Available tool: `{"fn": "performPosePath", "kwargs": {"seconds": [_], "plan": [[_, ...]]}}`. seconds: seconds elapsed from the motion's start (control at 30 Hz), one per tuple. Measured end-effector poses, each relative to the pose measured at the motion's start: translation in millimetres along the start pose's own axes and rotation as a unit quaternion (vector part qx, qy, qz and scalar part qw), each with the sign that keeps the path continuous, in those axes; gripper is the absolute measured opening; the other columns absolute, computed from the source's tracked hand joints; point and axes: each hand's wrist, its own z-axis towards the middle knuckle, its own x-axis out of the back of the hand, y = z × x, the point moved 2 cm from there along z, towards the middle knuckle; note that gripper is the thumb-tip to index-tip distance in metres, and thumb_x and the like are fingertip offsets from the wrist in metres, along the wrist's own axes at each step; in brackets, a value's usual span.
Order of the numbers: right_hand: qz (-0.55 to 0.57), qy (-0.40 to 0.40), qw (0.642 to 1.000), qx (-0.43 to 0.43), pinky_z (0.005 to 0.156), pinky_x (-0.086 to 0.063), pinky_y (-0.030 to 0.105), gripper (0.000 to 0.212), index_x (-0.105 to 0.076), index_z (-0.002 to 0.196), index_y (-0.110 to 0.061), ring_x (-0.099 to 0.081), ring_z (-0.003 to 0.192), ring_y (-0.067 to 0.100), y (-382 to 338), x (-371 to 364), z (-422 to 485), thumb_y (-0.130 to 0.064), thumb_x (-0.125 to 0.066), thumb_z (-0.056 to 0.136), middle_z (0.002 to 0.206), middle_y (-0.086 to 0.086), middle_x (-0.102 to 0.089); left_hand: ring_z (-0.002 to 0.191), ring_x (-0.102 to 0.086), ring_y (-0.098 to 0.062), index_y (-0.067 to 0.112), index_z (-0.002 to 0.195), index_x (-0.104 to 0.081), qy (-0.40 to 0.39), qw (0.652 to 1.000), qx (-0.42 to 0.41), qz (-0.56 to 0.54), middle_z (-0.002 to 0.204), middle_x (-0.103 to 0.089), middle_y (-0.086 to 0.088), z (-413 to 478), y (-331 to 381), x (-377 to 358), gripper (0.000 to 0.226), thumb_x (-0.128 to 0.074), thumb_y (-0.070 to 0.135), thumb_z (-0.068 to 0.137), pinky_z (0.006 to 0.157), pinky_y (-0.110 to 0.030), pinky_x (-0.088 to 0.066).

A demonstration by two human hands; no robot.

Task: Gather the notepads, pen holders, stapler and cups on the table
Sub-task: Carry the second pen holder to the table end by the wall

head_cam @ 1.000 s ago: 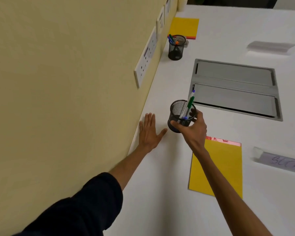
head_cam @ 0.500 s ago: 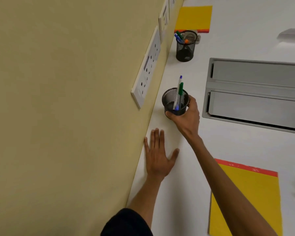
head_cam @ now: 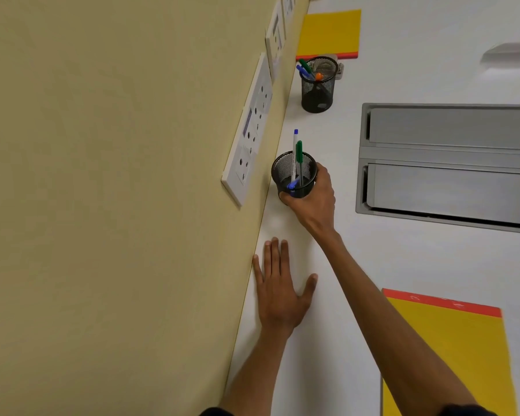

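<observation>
Right grip (head_cam: pixel 312 202) clasps the holder (head_cam: pixel 294 175); left grip (head_cam: pixel 279 292) lies released on the bench (head_cam: pixel 342 250). Best keep it level, pens (head_cam: pixel 296 154) upright, and land it beside the far holder (head_cam: pixel 317 85).

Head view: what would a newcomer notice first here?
The right hand grips a black mesh pen holder with pens, close to the yellow wall, while the left hand lies flat on the white table beside that wall. Farther along stands a second pen holder before a yellow notepad; a second notepad, also yellow, lies at lower right.
</observation>
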Motion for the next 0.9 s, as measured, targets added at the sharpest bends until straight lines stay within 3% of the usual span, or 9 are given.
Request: {"fn": "performPosePath", "kwargs": {"seconds": [0.2,0.43,0.63,0.73,0.83,0.9], "plan": [[0.022,0.0,1.0,-0.003,0.095,-0.048,0.025,0.089,-0.041,0.139,-0.013,-0.051,0.117,0.013,4.0,-1.6,4.2,-0.028,-0.087,0.064,0.134,0.003,-0.051,0.152,0.004,-0.016,0.021,0.157,-0.01,0.001,1.0,0.006,-0.001,0.165,-0.004,0.002,0.4,0.0,-0.5,0.089,-0.028,0.075,0.089,0.122,-0.048,0.0],[0.03,-0.025,0.999,-0.019,0.093,-0.044,0.018,0.088,-0.039,0.141,-0.015,-0.046,0.115,0.007,9.4,-2.3,8.0,-0.028,-0.085,0.068,0.138,0.003,-0.049,0.152,0.004,-0.015,0.021,0.157,-0.011,0.002,1.0,0.006,-0.003,0.165,-0.006,0.002,1.6,-1.0,-2.1,0.089,-0.028,0.076,0.089,0.122,-0.048,-0.002],[0.004,-0.091,0.996,-0.011,0.109,-0.034,0.025,0.107,-0.024,0.15,-0.015,-0.033,0.139,0.018,22.6,8.2,-10.8,-0.039,-0.086,0.067,0.153,0.006,-0.03,0.152,0.004,-0.015,0.018,0.157,-0.013,0.003,1.0,-0.007,-0.002,0.165,-0.008,0.001,-0.4,-1.8,0.9,0.088,-0.027,0.074,0.091,0.123,-0.048,-0.003],[-0.014,-0.08,0.997,-0.01,0.104,-0.027,0.018,0.093,-0.026,0.15,-0.017,-0.032,0.137,0.011,23.4,21.8,-34.4,-0.039,-0.079,0.077,0.154,0.002,-0.031,0.152,0.004,-0.016,0.016,0.157,-0.013,0.007,1.0,-0.009,0.013,0.164,-0.009,-0.001,-0.5,-1.2,0.8,0.089,-0.024,0.075,0.091,0.123,-0.049,-0.005],[-0.03,-0.05,0.998,0.013,0.098,-0.032,0.012,0.065,-0.044,0.138,-0.018,-0.04,0.122,0.002,22.6,42.9,-54.4,-0.037,-0.074,0.083,0.141,-0.003,-0.044,0.152,0.002,-0.017,0.015,0.156,-0.014,0.013,1.0,-0.018,0.004,0.164,-0.01,-0.003,-1.5,-2.4,1.6,0.087,-0.025,0.072,0.092,0.122,-0.05,-0.005],[-0.047,-0.026,0.998,0.023,0.097,-0.04,0.017,0.043,-0.059,0.122,-0.017,-0.049,0.115,0.005,25.5,60.8,-68.7,-0.035,-0.071,0.085,0.128,-0.002,-0.053,0.152,0.001,-0.018,0.016,0.156,-0.016,0.019,1.0,-0.024,0.003,0.164,-0.011,-0.004,-2.4,-3.2,1.0,0.085,-0.028,0.07,0.092,0.122,-0.049,-0.004]]}}
